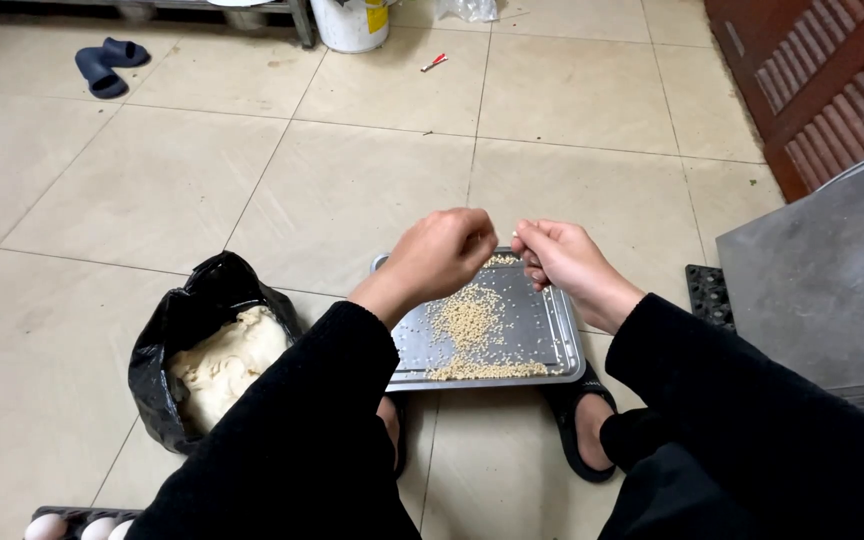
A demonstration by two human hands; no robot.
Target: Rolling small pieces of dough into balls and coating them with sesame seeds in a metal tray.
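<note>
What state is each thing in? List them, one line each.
Left hand: closed, pinching something small over the tray.
Right hand: closed, fingertips meeting the left hand's.
Tray: flat on the floor, partly covered with loose grains.
Grains: scattered, heaped along the near edge.
Black bag: open, holding pale husks.
Slippers: lying unworn.

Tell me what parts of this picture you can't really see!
Head view:
- What the left hand and right hand pinch: hidden by curled fingers.
- Near part of the metal tray: covered by the left sleeve.
- Eggs: cut off by the bottom edge.
- White bucket: cut off by the top edge.
- Red thing on the floor: too small.
</note>
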